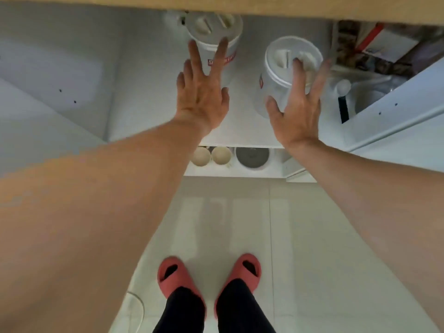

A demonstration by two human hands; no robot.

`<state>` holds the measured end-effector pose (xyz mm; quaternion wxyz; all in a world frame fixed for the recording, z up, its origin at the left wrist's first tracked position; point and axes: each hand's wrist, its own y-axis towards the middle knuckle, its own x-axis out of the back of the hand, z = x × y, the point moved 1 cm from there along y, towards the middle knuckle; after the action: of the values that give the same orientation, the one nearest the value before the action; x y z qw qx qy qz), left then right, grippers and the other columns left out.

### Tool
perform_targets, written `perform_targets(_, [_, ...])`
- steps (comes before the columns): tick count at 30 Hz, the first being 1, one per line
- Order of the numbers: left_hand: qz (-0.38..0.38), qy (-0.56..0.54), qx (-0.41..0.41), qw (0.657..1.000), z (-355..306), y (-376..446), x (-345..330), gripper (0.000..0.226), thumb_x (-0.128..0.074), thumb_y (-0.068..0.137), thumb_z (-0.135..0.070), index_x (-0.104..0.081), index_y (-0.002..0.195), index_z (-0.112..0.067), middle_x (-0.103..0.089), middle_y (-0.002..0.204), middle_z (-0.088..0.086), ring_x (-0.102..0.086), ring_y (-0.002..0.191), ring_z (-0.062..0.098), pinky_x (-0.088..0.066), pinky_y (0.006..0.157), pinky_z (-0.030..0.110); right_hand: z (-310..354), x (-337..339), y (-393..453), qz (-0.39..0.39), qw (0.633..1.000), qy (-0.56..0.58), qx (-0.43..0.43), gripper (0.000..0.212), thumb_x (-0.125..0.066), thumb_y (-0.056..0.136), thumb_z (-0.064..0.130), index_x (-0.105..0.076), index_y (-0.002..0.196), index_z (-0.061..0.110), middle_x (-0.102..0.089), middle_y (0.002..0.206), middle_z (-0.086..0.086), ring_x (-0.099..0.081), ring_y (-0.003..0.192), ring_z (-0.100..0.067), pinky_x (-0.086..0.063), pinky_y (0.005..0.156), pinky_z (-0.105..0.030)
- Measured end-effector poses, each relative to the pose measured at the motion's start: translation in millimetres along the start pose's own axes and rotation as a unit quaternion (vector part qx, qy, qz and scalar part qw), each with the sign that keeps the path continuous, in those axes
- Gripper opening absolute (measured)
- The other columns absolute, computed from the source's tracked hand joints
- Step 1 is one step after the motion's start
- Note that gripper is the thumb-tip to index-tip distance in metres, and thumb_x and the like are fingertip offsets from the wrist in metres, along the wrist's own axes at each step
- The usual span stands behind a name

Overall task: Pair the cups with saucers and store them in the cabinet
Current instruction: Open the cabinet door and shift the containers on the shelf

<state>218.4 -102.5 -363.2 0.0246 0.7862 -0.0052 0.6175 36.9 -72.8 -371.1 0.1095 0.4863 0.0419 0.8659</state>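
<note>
I look down into an open white cabinet under a wooden counter. Both my hands reach over its upper shelf with fingers spread and nothing in them. My left hand hovers in front of a white lidded canister at the back. My right hand is beside a second white canister, fingers near its side. On the lower shelf, two cream cups stand side by side, next to a grey-lidded pot. No saucers are in view.
An open cabinet door stands at the left and another at the right. Boxes and a bottle fill the right compartment. Below is a white tiled floor with my feet in red slippers.
</note>
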Motion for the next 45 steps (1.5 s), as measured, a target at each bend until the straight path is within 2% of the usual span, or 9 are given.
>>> perform_targets(2, [-0.016, 0.004, 0.008, 1.000, 1, 28, -9, 0.084, -0.055, 0.095, -0.039, 0.003, 0.155, -0.037, 0.012, 0.160, 0.029, -0.007, 0.149, 0.045, -0.014, 0.121, 0.051, -5, -4, 6, -0.005, 0.998, 0.065, -0.007, 0.067, -0.061, 0.095, 0.025, -0.029, 0.154, 0.020, 0.009, 0.161, -0.028, -0.017, 0.144, -0.032, -0.017, 0.112, -0.007])
perform_targets(4, [-0.068, 0.032, 0.002, 0.997, 1, 51, -12, 0.080, -0.054, 0.093, -0.045, -0.006, 0.156, -0.032, 0.003, 0.161, 0.027, -0.003, 0.149, 0.045, -0.010, 0.122, 0.052, -9, -6, 12, -0.015, 0.996, 0.091, -0.001, 0.064, -0.062, 0.095, 0.023, -0.032, 0.152, 0.019, -0.003, 0.160, -0.028, -0.021, 0.144, -0.031, -0.012, 0.102, 0.004])
perform_targets(7, [-0.124, 0.025, -0.011, 0.992, 11, 69, -6, 0.072, -0.054, 0.093, -0.039, -0.021, 0.153, -0.015, -0.023, 0.159, 0.018, -0.020, 0.147, 0.038, -0.020, 0.120, 0.048, -11, -15, 19, -0.031, 0.995, 0.093, 0.014, 0.066, -0.064, 0.091, 0.026, -0.035, 0.150, 0.022, -0.022, 0.151, -0.020, -0.035, 0.138, -0.032, -0.030, 0.112, -0.026])
perform_targets(9, [-0.134, 0.009, -0.040, 0.990, 19, 74, 1, 0.063, -0.055, 0.094, -0.028, -0.029, 0.149, -0.013, -0.036, 0.153, 0.012, -0.033, 0.141, 0.035, -0.030, 0.114, 0.046, -7, -20, 21, -0.047, 0.994, 0.100, 0.003, 0.066, -0.063, 0.089, 0.027, -0.036, 0.150, 0.024, -0.023, 0.150, -0.019, -0.036, 0.137, -0.032, -0.035, 0.113, -0.035])
perform_targets(14, [-0.120, 0.035, -0.077, 0.989, 39, 78, 16, 0.050, -0.049, 0.094, -0.010, -0.041, 0.141, -0.026, -0.043, 0.144, 0.015, -0.045, 0.122, 0.043, -0.041, 0.098, 0.050, 9, -24, 18, -0.038, 0.994, 0.105, -0.008, 0.063, -0.064, 0.090, 0.027, -0.038, 0.148, 0.028, -0.026, 0.148, -0.015, -0.042, 0.132, -0.030, -0.042, 0.110, -0.036])
perform_targets(23, [-0.109, 0.115, 0.014, 0.987, 101, 43, 37, 0.050, -0.047, 0.100, -0.020, -0.034, 0.147, -0.032, -0.043, 0.139, 0.023, -0.043, 0.122, 0.044, -0.036, 0.095, 0.050, 43, -36, 1, 0.042, 0.994, 0.091, 0.052, 0.063, -0.061, 0.093, 0.031, -0.033, 0.149, 0.036, -0.024, 0.149, -0.010, -0.043, 0.131, -0.024, -0.044, 0.108, -0.043])
perform_targets(33, [-0.049, 0.230, 0.092, 0.968, 150, 49, 57, 0.083, -0.055, 0.084, -0.004, -0.017, 0.155, -0.024, -0.033, 0.149, 0.025, -0.021, 0.143, 0.045, -0.021, 0.114, 0.053, 62, -54, 2, 0.038, 0.994, 0.086, 0.059, 0.063, -0.060, 0.093, 0.030, -0.033, 0.150, 0.031, -0.023, 0.151, -0.014, -0.042, 0.133, -0.028, -0.043, 0.108, -0.043])
perform_targets(41, [-0.076, 0.138, 0.090, 0.983, 142, 22, 42, 0.087, -0.053, 0.087, -0.010, -0.002, 0.157, -0.018, -0.004, 0.165, 0.013, -0.034, 0.132, 0.046, -0.033, 0.103, 0.051, 68, -52, 5, 0.053, 0.993, 0.085, 0.056, 0.063, -0.059, 0.093, 0.031, -0.032, 0.150, 0.033, -0.025, 0.150, -0.012, -0.041, 0.133, -0.025, -0.043, 0.109, -0.044])
perform_targets(45, [-0.106, 0.068, 0.062, 0.990, 143, -1, 35, 0.088, -0.056, 0.086, -0.007, -0.004, 0.157, -0.011, -0.004, 0.165, 0.012, -0.043, 0.124, 0.036, -0.040, 0.100, 0.043, 88, -54, 6, 0.105, 0.989, 0.068, 0.076, 0.077, -0.058, 0.084, 0.012, -0.029, 0.151, 0.036, -0.025, 0.148, -0.010, -0.042, 0.132, -0.025, -0.042, 0.110, -0.042])
